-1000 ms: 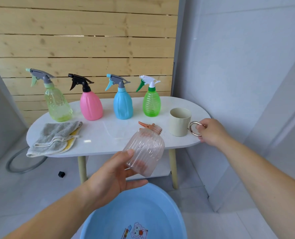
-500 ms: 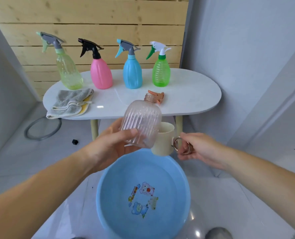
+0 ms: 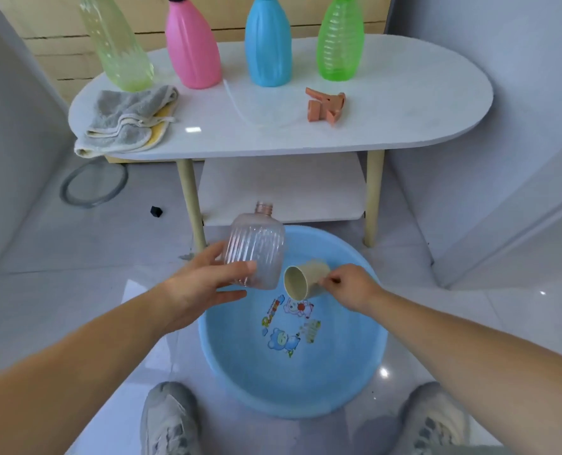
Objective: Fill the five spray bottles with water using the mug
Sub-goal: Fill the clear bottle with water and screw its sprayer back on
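Note:
My left hand (image 3: 204, 284) grips a clear pink ribbed bottle (image 3: 256, 247) with no spray head, upright over the far rim of a blue basin (image 3: 365, 366) on the floor. My right hand (image 3: 348, 285) holds a beige mug (image 3: 301, 280) by its handle, tipped on its side with the mouth toward me, just right of the bottle and above the basin. The bottle's orange spray head (image 3: 325, 106) lies on the white table (image 3: 420, 103). Yellow-green (image 3: 118, 44), pink (image 3: 191, 50), blue (image 3: 268, 47) and green (image 3: 340, 44) spray bottles stand along the table's back.
A grey cloth (image 3: 125, 119) lies folded on the table's left end. A lower shelf (image 3: 279, 188) sits under the tabletop between pale legs. A grey ring (image 3: 92, 185) and a small black object (image 3: 156, 211) lie on the tiled floor. My shoes (image 3: 168, 418) flank the basin.
My right hand lifted the mug off the table and brought it down over the basin, tipping it sideways. My left hand lowered the pink bottle with it. The view dropped toward the floor.

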A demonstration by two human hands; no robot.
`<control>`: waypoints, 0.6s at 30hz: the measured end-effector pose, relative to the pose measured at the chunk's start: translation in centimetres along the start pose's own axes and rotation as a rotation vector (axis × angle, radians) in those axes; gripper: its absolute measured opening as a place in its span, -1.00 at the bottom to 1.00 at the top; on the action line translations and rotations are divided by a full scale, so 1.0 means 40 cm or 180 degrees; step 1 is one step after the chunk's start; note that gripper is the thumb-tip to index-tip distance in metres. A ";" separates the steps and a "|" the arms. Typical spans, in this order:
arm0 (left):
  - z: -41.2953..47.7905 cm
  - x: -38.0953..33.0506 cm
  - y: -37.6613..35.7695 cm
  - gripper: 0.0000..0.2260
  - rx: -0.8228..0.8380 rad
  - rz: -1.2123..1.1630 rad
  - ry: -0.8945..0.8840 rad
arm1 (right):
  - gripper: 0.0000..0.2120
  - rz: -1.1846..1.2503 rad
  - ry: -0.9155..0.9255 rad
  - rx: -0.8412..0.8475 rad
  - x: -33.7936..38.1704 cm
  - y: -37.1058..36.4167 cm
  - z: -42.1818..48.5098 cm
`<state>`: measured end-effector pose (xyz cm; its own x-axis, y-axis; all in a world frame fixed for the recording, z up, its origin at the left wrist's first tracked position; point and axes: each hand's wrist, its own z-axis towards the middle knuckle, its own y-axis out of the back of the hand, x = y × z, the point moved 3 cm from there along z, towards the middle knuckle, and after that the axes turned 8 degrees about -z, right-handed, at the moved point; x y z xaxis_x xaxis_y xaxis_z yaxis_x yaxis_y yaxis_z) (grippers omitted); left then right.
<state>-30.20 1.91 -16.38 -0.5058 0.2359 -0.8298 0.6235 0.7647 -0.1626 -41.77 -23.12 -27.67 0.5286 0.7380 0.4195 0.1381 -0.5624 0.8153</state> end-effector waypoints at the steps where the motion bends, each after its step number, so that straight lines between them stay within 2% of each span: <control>1: 0.000 0.014 0.012 -0.27 -0.0028 0.0018 0.0068 | -0.60 -0.0185 0.0156 0.0041 -0.006 -0.018 0.010; 3: 0.005 0.040 0.029 -0.16 -0.0011 0.0020 0.0194 | -0.64 -0.0451 0.0419 0.0108 -0.011 -0.043 0.026; 7: 0.025 0.079 0.034 -0.22 0.0045 0.0044 0.0373 | -0.65 -0.0662 0.0746 0.0167 -0.011 -0.071 0.050; 13: 0.052 0.107 0.029 0.09 -0.0030 0.0106 0.0509 | -0.66 -0.0929 0.0841 0.0287 -0.028 -0.100 0.074; 14: 0.056 0.108 0.029 0.07 -0.0045 0.0094 0.0529 | -0.65 -0.1004 0.0880 0.0294 -0.029 -0.103 0.076; 18: 0.064 0.101 0.030 -0.23 -0.0039 0.0044 0.0514 | -0.63 -0.1147 0.0913 0.0361 -0.027 -0.112 0.078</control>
<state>-29.96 2.24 -21.31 -0.5870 0.3391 -0.7351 0.6243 0.7677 -0.1444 -40.35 -22.56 -33.04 0.1797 0.9578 0.2243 0.3692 -0.2770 0.8871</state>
